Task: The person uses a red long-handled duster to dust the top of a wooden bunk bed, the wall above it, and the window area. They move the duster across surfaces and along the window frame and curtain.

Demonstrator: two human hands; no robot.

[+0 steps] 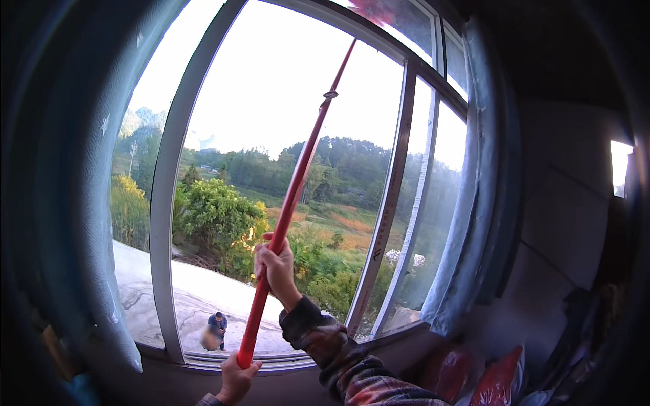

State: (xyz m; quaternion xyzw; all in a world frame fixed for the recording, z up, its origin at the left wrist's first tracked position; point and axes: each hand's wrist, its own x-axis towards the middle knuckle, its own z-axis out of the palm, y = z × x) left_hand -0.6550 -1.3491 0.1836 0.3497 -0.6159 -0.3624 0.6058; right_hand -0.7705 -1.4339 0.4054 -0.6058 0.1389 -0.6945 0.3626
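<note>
A long red pole [300,177] slants up and to the right in front of the bright window opening. My right hand [274,266], in a plaid sleeve, grips it partway up its thick lower section. Lower down, my left hand [238,378] is closed around the pole's bottom end. A small clamp-like fitting [329,95] sits on the upper part, and above it the pole narrows. Its visible tip meets the window's top rail [376,40]; whether it continues outside behind the rail, I cannot tell.
The window frame [170,203] surrounds the pole, with blue curtains [104,228] on both sides. Below the sill [274,361], outside, a person [218,325] stands on pale paving. Red plastic-wrapped items [500,378] lie inside at lower right. Trees [218,213] and fields lie beyond.
</note>
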